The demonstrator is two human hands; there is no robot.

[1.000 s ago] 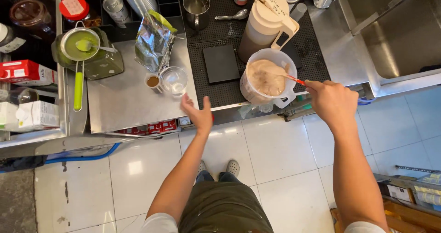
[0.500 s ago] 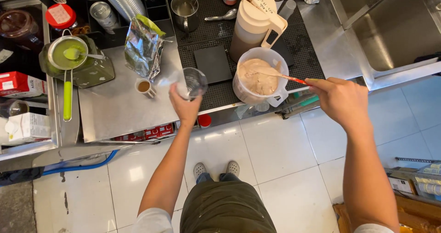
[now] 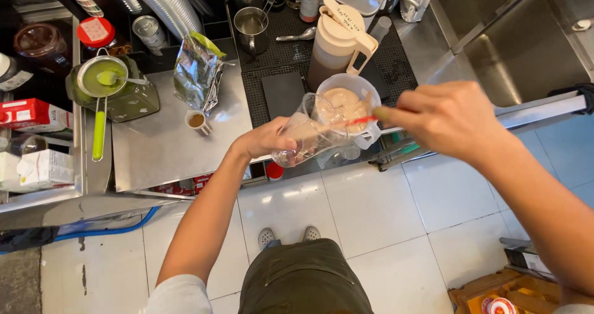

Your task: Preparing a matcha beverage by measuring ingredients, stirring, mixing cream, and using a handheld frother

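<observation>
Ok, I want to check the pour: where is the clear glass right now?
In the head view the clear glass is tilted in the left hand, centre frame, against the white pitcher at the counter edge.

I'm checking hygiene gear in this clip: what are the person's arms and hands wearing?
Both arms are bare from the short sleeves down. The left hand and right hand wear no gloves, and no rings, watch or wristband can be seen. A light grey short sleeve covers the left shoulder; a sliver of the same light fabric shows at the right shoulder.
</observation>
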